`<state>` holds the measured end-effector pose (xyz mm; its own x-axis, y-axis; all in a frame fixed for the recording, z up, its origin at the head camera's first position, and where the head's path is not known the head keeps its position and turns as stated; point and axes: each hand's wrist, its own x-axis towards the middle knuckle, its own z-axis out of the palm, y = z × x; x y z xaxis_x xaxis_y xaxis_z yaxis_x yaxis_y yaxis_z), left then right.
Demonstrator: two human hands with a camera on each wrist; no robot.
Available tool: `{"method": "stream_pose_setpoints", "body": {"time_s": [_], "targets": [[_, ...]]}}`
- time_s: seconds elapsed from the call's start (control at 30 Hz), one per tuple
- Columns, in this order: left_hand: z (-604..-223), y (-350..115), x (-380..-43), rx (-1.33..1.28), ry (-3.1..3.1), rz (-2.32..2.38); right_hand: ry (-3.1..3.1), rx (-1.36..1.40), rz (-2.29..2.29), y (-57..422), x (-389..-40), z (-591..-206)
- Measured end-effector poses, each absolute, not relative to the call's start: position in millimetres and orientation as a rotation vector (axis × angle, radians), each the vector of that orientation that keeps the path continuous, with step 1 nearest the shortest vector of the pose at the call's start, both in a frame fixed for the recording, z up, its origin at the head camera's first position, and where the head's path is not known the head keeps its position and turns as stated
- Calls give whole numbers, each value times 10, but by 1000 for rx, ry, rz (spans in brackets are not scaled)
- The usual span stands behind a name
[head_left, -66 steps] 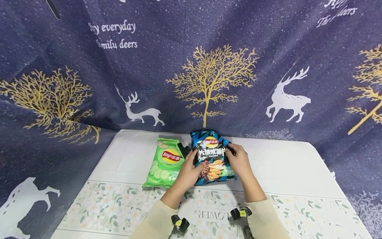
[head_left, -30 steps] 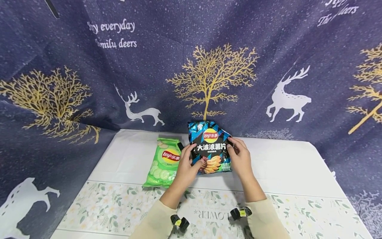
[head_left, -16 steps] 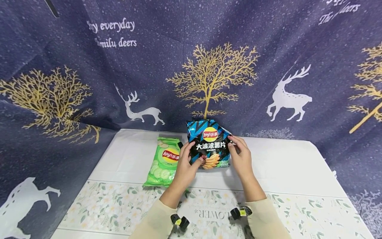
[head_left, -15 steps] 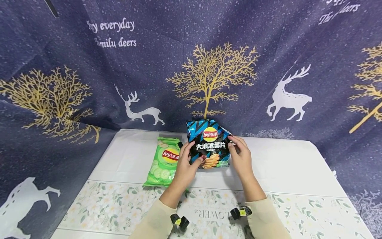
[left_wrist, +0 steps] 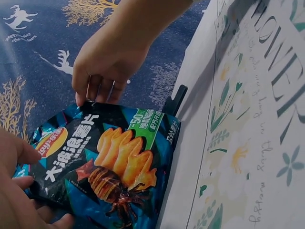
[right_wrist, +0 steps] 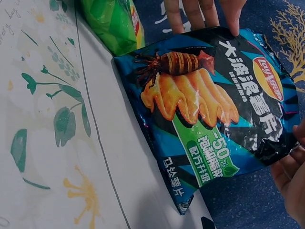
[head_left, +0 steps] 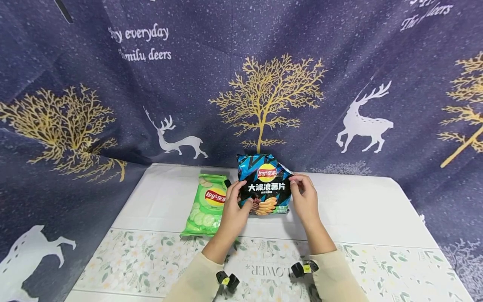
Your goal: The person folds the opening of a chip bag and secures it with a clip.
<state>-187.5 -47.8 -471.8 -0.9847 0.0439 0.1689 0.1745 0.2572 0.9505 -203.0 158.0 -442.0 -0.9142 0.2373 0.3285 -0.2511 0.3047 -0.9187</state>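
Note:
Both hands hold a blue-and-black Lay's bag of potato chips [head_left: 266, 184] by its two sides, and its printed front faces the head camera. My left hand [head_left: 235, 207] grips the left edge, thumb on the front near the lower corner. At the right edge, my right hand [head_left: 305, 199] pinches the bag between thumb and fingers. The right wrist view shows the bag's lower edge [right_wrist: 150, 138] tilted over the white tabletop. A green Lay's bag of chips [head_left: 205, 205] lies flat to the left, partly covered by my left hand.
A black object [head_left: 227, 183] peeks out between the two bags, mostly hidden. The table [head_left: 358, 209] wears a white cloth with a floral band along the front. Behind it hangs a dark blue curtain [head_left: 234, 105] printed with deer and golden trees.
Since about two seconds ago, the blue-and-black chip bag has been lifted and tipped up from the table, then lowered slightly. The right hand's fingers have shifted at its edge. The green bag stays put.

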Motion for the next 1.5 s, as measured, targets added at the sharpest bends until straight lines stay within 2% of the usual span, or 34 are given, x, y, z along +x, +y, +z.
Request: {"method": "stream_pose_setpoints", "body": {"time_s": [0.23,0.43,0.87,1.0,1.17,1.5], "targets": [[-4701,-480,-1880,-221,-2382,-1851,-2145,-43,1715,1684,-2217,-4694],[-4701,-480,-1877,-226,-2377,-1827,-2183,3,1596,1719,-2255,-4770],[-4648,-526,-1894,-262,-2340,-1573,-2127,-16,1536,1710,-2239,-4729],[-4581,-569,-1862,-263,-2310,-1480,-2122,-11,1554,1636,-2165,-4609],[-4499,-620,-1837,-266,-2255,-1491,-2137,32,1558,1547,-2031,-4407],[-4274,-650,-1945,-310,-2200,-1475,-2159,7,1579,1543,-1975,-4353]]}}
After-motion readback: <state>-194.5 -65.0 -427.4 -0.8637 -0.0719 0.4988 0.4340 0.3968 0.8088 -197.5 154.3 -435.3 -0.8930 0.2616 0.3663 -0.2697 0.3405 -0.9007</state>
